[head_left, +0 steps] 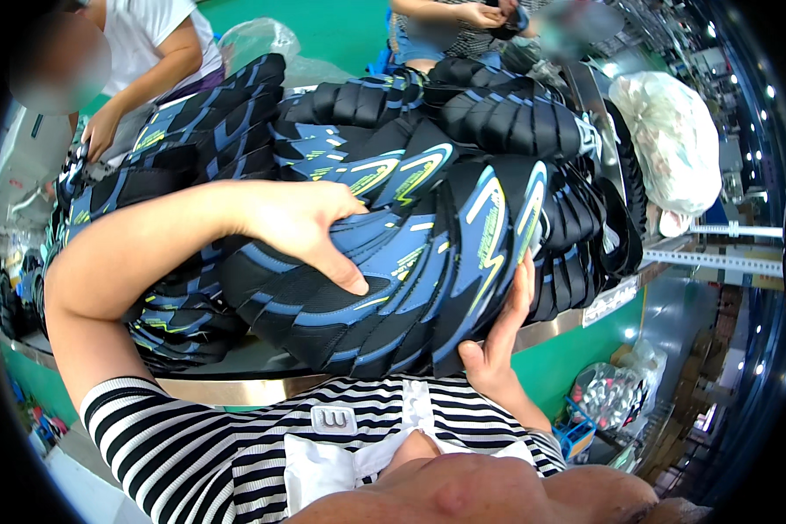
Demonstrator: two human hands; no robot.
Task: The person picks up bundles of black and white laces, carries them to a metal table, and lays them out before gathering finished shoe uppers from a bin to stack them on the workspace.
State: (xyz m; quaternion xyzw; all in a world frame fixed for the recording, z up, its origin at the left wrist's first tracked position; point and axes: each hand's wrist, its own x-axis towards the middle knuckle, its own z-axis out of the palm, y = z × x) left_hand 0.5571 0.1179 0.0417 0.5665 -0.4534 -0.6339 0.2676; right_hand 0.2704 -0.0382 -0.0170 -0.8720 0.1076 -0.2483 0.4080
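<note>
A fanned stack of shoe uppers (367, 301), black and blue with yellow-green marks, lies in front of me at the near edge of the table. From above, my left hand (310, 229) grips the stack, its thumb on the front uppers and its fingertips hidden among those behind. Against the right end of the same stack is my right hand (498, 341), with its fingers up along the outermost upper and the thumb at the lower corner. Between them, my two hands hold the stack together.
More piled uppers (506, 118) cover the metal-edged table (244, 390) behind and on both sides. A large white plastic bag (668, 140) stands at the right. Two people are across the table; one person's hand (103, 131) is at the far left. Clear bags (616, 389) sit low right.
</note>
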